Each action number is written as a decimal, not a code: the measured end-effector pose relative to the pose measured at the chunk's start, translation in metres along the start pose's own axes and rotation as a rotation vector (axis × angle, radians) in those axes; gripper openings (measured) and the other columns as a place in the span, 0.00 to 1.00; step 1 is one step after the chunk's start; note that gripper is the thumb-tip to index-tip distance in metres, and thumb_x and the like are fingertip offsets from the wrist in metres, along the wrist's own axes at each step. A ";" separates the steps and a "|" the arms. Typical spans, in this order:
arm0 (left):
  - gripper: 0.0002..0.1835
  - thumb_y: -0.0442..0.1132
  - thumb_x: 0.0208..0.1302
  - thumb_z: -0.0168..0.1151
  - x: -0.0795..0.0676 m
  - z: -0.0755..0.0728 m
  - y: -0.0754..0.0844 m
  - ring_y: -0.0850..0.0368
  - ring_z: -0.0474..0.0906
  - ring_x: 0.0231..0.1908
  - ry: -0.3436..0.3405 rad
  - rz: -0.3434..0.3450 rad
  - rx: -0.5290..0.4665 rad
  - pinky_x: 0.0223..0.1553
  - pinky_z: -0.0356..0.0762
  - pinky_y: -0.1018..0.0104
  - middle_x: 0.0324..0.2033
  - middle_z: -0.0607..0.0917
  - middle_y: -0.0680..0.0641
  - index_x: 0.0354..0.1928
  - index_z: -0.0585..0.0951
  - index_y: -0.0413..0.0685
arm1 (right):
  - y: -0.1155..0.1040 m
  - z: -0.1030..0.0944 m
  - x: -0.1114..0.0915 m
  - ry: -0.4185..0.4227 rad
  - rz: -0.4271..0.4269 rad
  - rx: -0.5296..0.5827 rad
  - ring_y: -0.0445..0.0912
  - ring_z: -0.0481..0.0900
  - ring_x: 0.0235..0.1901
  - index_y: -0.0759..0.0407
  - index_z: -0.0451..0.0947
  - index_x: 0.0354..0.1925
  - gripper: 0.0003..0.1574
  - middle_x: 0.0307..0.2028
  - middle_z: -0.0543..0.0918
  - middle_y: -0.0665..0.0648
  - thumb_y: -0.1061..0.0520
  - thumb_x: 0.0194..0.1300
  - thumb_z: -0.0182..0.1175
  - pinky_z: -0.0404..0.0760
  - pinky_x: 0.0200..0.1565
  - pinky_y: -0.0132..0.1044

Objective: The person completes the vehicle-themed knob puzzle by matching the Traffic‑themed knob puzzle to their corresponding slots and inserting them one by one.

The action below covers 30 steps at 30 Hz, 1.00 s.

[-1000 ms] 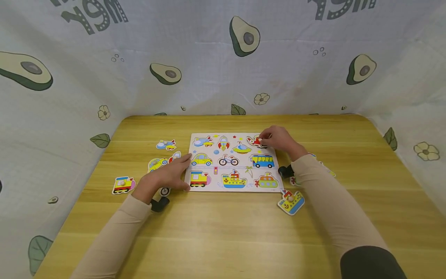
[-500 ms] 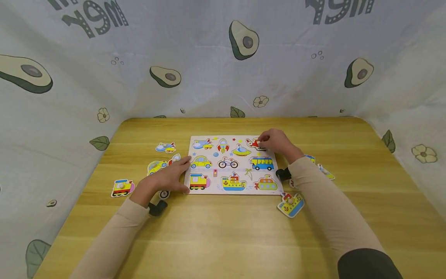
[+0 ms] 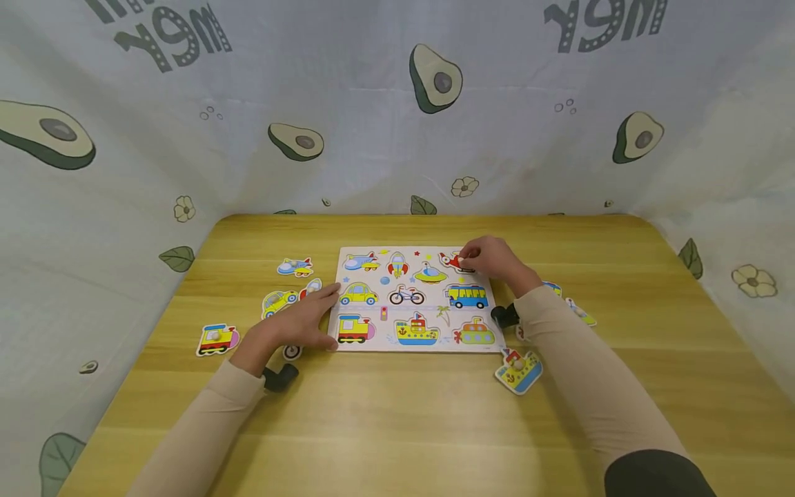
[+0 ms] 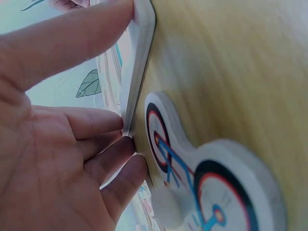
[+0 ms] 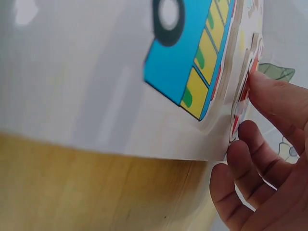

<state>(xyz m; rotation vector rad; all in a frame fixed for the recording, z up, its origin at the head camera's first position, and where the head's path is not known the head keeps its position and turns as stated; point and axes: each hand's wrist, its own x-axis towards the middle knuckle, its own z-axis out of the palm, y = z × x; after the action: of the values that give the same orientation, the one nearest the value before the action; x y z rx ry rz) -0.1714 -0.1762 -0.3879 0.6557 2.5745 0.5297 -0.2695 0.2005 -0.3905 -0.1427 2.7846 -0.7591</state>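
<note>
A white wooden puzzle board (image 3: 397, 309) with printed vehicles lies mid-table. My right hand (image 3: 497, 261) pinches a red helicopter piece (image 3: 451, 261) at the board's far right corner, over the helicopter's place. In the right wrist view, the thumb is on the helicopter piece (image 5: 244, 94), which sits slightly raised beyond the printed bus (image 5: 183, 72). My left hand (image 3: 298, 321) spreads along the board's left edge, thumb at the near corner and fingertips further up. Beneath it lies a bicycle piece (image 4: 156, 125) with a white knob, close to the fingers in the left wrist view.
Left of the board lie a train piece (image 3: 216, 339), a plane piece (image 3: 295, 267), a yellow car piece (image 3: 277, 302) and a rocket piece (image 3: 310, 288). A ship piece (image 3: 518, 371) touches the near right corner. More pieces lie right, partly behind the right forearm.
The helicopter piece has shifted slightly left at the board's corner, still pinched by my right hand. My left hand stays at the edge. The whole head view has slid down a little.
</note>
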 end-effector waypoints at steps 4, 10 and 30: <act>0.50 0.45 0.55 0.73 -0.001 -0.001 0.000 0.36 0.49 0.77 -0.005 -0.006 0.000 0.75 0.57 0.42 0.79 0.50 0.39 0.75 0.58 0.34 | -0.003 -0.001 0.001 0.003 -0.008 -0.016 0.55 0.74 0.48 0.63 0.82 0.51 0.17 0.51 0.82 0.64 0.54 0.69 0.60 0.78 0.49 0.43; 0.50 0.45 0.55 0.73 0.001 0.000 0.001 0.36 0.49 0.77 -0.009 -0.012 0.005 0.75 0.57 0.42 0.79 0.50 0.39 0.75 0.58 0.34 | -0.010 -0.003 0.002 -0.009 -0.007 -0.075 0.55 0.74 0.47 0.63 0.84 0.49 0.16 0.52 0.82 0.65 0.56 0.67 0.61 0.77 0.47 0.41; 0.51 0.46 0.55 0.74 0.003 0.001 -0.001 0.38 0.49 0.77 0.000 -0.022 -0.041 0.74 0.58 0.43 0.79 0.51 0.41 0.75 0.58 0.37 | 0.030 -0.040 -0.033 -0.027 -0.175 -0.090 0.59 0.76 0.50 0.63 0.76 0.60 0.24 0.53 0.79 0.68 0.56 0.69 0.58 0.79 0.55 0.55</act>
<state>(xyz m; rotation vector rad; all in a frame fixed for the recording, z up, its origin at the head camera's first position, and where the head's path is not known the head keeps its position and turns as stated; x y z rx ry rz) -0.1735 -0.1755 -0.3898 0.6127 2.5606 0.5743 -0.2495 0.2509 -0.3656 -0.4143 2.8081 -0.6649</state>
